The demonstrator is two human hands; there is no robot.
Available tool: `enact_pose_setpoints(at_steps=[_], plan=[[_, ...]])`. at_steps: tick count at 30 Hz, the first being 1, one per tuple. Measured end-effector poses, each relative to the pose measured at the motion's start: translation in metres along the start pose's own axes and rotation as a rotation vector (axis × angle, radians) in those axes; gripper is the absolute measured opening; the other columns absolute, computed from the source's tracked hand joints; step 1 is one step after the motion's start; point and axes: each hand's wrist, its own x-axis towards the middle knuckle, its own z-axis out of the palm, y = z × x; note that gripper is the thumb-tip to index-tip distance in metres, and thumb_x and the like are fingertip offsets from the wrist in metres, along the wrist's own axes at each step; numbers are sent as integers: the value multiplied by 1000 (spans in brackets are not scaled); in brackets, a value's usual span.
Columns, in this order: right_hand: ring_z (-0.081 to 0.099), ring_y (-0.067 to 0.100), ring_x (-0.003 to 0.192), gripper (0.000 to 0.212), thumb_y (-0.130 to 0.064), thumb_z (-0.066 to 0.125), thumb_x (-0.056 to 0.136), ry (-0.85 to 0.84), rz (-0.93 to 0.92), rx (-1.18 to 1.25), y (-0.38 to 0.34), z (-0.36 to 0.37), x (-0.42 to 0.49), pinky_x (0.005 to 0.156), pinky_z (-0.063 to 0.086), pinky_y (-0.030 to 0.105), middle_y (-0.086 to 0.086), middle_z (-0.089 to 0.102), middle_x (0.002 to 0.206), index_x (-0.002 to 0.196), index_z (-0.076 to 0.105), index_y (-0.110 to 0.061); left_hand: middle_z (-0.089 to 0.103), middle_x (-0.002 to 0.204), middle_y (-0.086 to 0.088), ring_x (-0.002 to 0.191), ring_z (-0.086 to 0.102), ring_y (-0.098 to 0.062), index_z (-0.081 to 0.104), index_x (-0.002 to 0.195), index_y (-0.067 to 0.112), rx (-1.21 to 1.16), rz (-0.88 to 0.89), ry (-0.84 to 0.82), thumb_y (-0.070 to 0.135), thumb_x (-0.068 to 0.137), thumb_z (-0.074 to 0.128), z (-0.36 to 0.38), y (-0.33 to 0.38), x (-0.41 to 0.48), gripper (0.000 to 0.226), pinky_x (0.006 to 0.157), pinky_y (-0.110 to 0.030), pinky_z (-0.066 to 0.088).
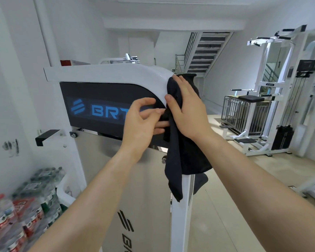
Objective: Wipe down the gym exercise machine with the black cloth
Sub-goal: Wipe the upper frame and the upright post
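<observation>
**Two hands on the cloth at the machine's rounded corner**

Both hands are working at the upper right corner of the gym exercise machine [105, 73], where its white top cover curves down into the upright post. The right hand [187, 110] lies flat with straight fingers, pressing the black cloth [176, 160] against that curve. This is probably so that the fabric follows the bend and does not slide off. The left hand [144, 122] has its fingers curled and pinches the cloth's near edge, just beside the dark logo panel [98, 99]. It seems to be gathering or straightening the bunched fabric so the wiping hand gets a fuller pad. Most of the cloth hangs loose below the right hand, draped down the post.

Wiping appears to be under way at this corner, while the logo panel and the lower housing look like ground yet to cover. Packs of water bottles [25, 206] sit on the floor at the left, and another white machine [273, 99] stands well apart on the right.
</observation>
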Motion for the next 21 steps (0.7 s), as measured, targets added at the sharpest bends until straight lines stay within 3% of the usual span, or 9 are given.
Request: enact_pose_setpoints(at_steps=[3,7,11,14,17,21], plan=[[22,20,152,61,-38,50,102,51,-39,-28,2,3,-15,120,27,49,3,30,163,156,29,-21,77,86,5,70,71,-14,58,107,20,170,136,120,12,99,55,-6,-3,7,11,58,-18,50],[18,22,153,71,-32,57,99,120,38,17,13,16,-55,123,23,42,6,23,165,158,22,-13,74,85,5,71,66,-9,60,92,25,215,154,189,8,95,54,-9,-13,3,18,60,-18,47],[26,26,150,66,-32,54,100,118,83,48,7,14,-44,120,28,46,10,31,161,155,26,-7,71,88,11,76,67,-13,61,91,30,320,195,161,11,94,57,-10,-25,-1,20,69,-32,54],[33,26,146,61,-37,50,102,97,63,-1,-1,8,-15,117,32,47,8,36,159,153,32,-10,68,90,13,81,66,-11,63,93,29,330,210,210,11,95,57,1,-31,0,20,78,-30,55],[27,21,150,63,-34,53,101,141,52,37,6,13,-33,120,29,42,5,30,163,156,29,-13,67,90,13,81,63,-8,64,94,25,328,217,234,9,94,57,15,-41,-12,17,78,-25,53],[17,18,154,75,-28,58,99,169,128,128,24,32,-96,121,27,46,2,14,167,157,11,-23,65,89,11,83,63,-9,65,92,24,414,252,140,7,92,58,19,-62,-39,18,75,-25,53]])
